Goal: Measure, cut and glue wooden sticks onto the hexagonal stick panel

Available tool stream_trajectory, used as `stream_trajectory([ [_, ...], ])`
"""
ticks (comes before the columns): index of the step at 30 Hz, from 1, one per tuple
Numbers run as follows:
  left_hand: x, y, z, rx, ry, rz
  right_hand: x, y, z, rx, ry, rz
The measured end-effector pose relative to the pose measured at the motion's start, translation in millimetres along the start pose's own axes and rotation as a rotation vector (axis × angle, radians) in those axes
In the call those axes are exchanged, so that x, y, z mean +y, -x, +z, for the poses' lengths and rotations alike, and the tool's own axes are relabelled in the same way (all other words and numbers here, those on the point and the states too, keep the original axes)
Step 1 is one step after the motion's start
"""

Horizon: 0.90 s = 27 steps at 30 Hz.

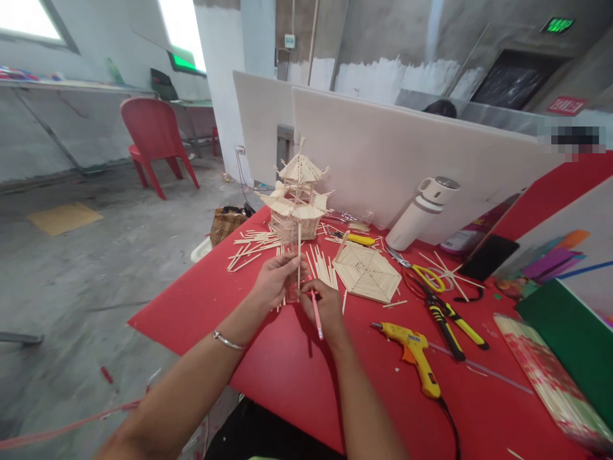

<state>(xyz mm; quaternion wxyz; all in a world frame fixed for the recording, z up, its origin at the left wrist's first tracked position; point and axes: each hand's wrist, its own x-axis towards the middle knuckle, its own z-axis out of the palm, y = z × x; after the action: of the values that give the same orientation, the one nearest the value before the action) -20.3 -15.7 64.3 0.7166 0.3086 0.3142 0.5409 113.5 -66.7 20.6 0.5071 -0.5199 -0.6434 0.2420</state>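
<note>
My left hand [278,279] is closed on a thin wooden stick [299,246] and a clear ruler-like strip [291,295] lying along it. In my right hand [326,305] is a pink pencil [317,314]; its fingers are pinched close to the stick's lower end. Behind both hands stands a small pagoda model [299,207] built from sticks, with two roof tiers. Loose sticks [323,265] lie just past my hands. To their right rests a flat polygonal stick panel [368,273].
On the red table [282,377] lie a yellow glue gun [407,348], black-and-yellow pliers [445,319], yellow-handled scissors [426,275] and a pack of sticks [546,370]. A white flask [421,214] stands before the white partition [383,140]. A red chair [153,131] is at left.
</note>
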Motion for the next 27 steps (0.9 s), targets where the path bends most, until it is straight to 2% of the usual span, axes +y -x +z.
stream_trajectory([
  [4,4,-2,-1.8,0.063,0.025,-0.054,-16,-1,-9,0.148,-0.089,0.06],
  [7,2,-1,-1.6,0.082,0.024,-0.099,-23,-3,-16,0.226,-0.134,0.034],
  [12,-2,-1,-1.3,0.033,0.029,-0.105,-26,-4,-17,0.198,-0.22,-0.036],
  [22,-4,1,1.9,0.043,0.002,-0.095,-49,-8,-13,0.276,-0.159,0.08],
  [27,-6,1,1.6,0.03,-0.02,-0.073,-49,-9,-13,0.25,-0.168,0.094],
])
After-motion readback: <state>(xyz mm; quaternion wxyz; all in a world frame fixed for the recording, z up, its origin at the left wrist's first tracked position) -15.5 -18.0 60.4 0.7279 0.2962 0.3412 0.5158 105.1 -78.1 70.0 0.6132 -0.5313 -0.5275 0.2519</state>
